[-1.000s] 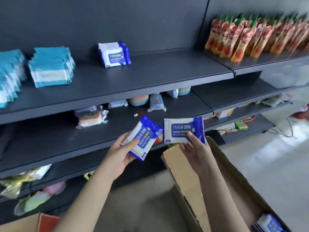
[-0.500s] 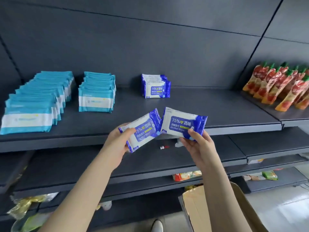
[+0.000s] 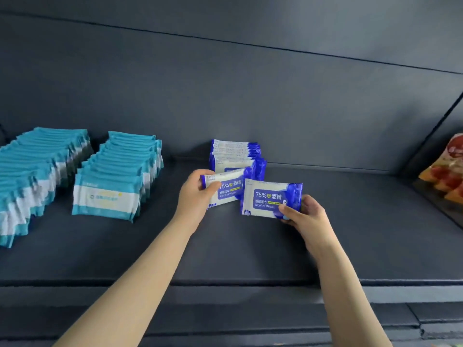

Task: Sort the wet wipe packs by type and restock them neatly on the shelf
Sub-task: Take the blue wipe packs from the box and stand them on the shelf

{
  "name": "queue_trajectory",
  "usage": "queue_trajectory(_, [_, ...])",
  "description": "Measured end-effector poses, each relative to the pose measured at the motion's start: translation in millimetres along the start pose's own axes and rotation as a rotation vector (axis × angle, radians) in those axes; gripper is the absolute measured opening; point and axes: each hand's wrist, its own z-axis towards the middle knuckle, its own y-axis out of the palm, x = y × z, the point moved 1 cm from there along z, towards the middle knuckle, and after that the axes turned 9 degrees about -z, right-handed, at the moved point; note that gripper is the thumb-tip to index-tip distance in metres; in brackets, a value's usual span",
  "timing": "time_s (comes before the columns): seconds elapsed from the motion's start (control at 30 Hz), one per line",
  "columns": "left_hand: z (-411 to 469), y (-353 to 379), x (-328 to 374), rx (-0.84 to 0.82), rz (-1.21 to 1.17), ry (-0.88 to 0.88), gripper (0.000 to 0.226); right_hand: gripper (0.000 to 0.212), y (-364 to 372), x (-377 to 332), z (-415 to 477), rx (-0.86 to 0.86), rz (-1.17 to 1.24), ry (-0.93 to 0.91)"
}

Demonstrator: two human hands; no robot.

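My left hand [image 3: 196, 196] grips a blue and white alcohol wipe pack [image 3: 226, 190] by its left end, held right against the front of a short row of the same blue packs [image 3: 235, 152] standing at the back of the dark shelf [image 3: 225, 254]. My right hand [image 3: 304, 214] holds a second blue alcohol wipe pack [image 3: 271, 199] by its lower right corner, just right of the first and over the shelf. Two rows of teal and white wipe packs, one row [image 3: 117, 176] in the middle left and another row [image 3: 32, 181] at the far left, stand on the same shelf.
Red and orange pouches [image 3: 446, 171] lie on the neighbouring shelf at the right edge. The shelf's back panel [image 3: 250, 96] rises behind the packs. Bare shelf surface lies to the right of the blue row and in front of both hands.
Both hands have moved up and forward over the shelf with their packs. The left pack now reaches the blue row at the back. The view has risen, so the lower shelves and the box are gone.
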Motion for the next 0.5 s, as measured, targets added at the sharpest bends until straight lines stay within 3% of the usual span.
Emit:
queue_trajectory(0.23, [42.9, 23.8, 2.2, 0.064, 0.242, 0.187, 0.025, 0.03, 10.6, -1.7, 47.6, -0.022, -0.276, -0.112])
queue_trajectory(0.5, [37.8, 19.4, 1.5, 0.094, 0.038, 0.151, 0.023, 0.035, 59.8, -5.8, 69.6, 0.044, -0.537, -0.199])
